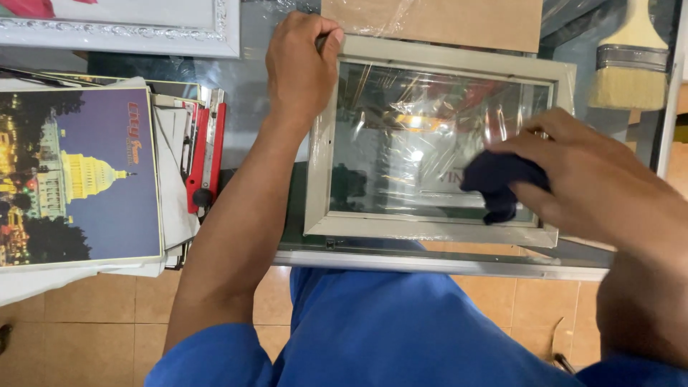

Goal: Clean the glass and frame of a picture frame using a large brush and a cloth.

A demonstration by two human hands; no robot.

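Note:
A pale grey picture frame (319, 172) with a glass pane lies flat on a glass table, near its front edge. My left hand (301, 64) grips the frame's far left corner. My right hand (588, 172) presses a dark blue cloth (498, 183) against the right part of the glass. Reflections and a clear plastic film show in the pane.
A stack of prints topped by a night picture of a domed building (79, 179) lies left, with a red cutter (208, 158) beside it. A white ornate frame (143, 29) sits far left, brown cardboard (437, 21) behind the frame, a wide paintbrush (634, 64) far right. The table's metal edge (444, 261) runs below.

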